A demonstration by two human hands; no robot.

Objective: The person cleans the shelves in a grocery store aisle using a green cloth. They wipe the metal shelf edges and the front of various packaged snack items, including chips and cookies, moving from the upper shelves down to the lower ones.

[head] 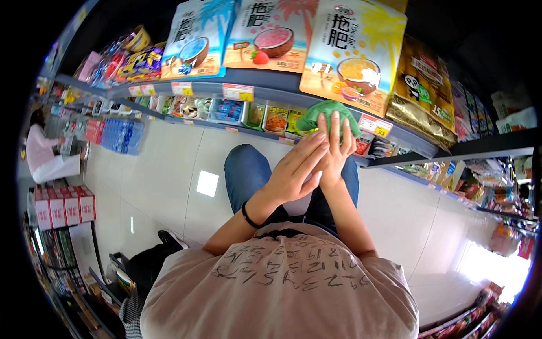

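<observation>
My right hand has its fingers laid over a bunched green cloth, in front of the upper shelf's edge. My left hand lies against the side of the right one, fingers stretched out and thumb apart, with nothing seen in it. Just above the cloth stands a yellow-and-white snack pouch with a coconut picture. Beside that are a pink pouch and a blue pouch. A price tag sits right of the cloth. Whether the cloth touches the shelf edge, I cannot tell.
Below are trays of small packets. A gold bag leans at the shelf's right end. Water bottle packs and red-and-white boxes stand to the left, near a person in light clothes. Another person's dark shoe is behind me.
</observation>
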